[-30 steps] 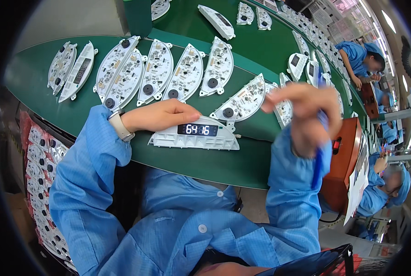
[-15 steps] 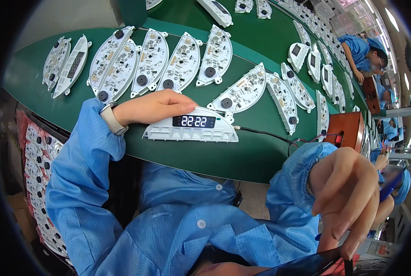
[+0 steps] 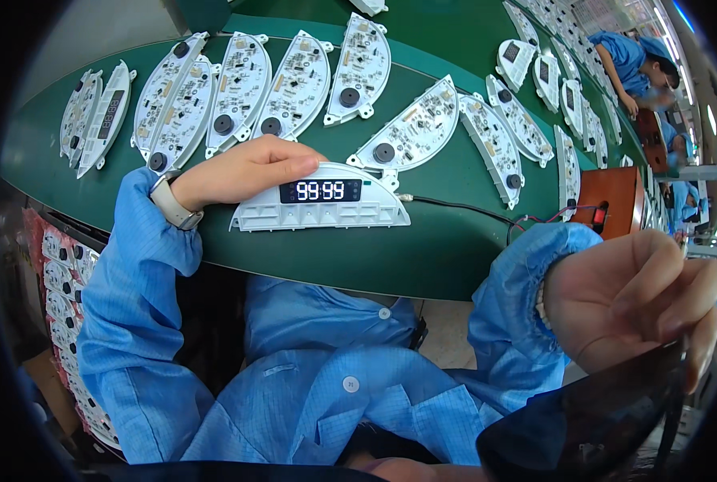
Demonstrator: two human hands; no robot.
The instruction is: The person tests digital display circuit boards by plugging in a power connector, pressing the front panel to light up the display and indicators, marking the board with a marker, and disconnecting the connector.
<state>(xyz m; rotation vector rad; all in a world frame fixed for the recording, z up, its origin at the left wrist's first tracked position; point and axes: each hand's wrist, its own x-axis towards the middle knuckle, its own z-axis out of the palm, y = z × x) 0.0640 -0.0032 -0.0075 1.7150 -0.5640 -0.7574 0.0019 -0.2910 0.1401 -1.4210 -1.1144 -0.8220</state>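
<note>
A: Your left hand (image 3: 242, 173) is clamped on the white, half-moon plastic display module (image 3: 318, 215), thumb over its top edge, fingers hidden behind. The module sits on the green table (image 3: 334, 261) in front of you, digits lit. What could go wrong?

B: If you twist or lift it, the thin black cable (image 3: 463, 206) at its right end might pull loose, I'd judge. It trails toward the reddish-brown box (image 3: 615, 193).

A: Around it?

B: A white half-moon circuit board (image 3: 415, 132) lies just behind; a careless push could scrape its exposed components.

A: And your right hand (image 3: 631, 301)?

B: Raised, fingers curled by a dark glossy panel (image 3: 575, 410); I can't tell whether they grip it. Sweeping low across the table, your sleeve could snag that cable.
</note>
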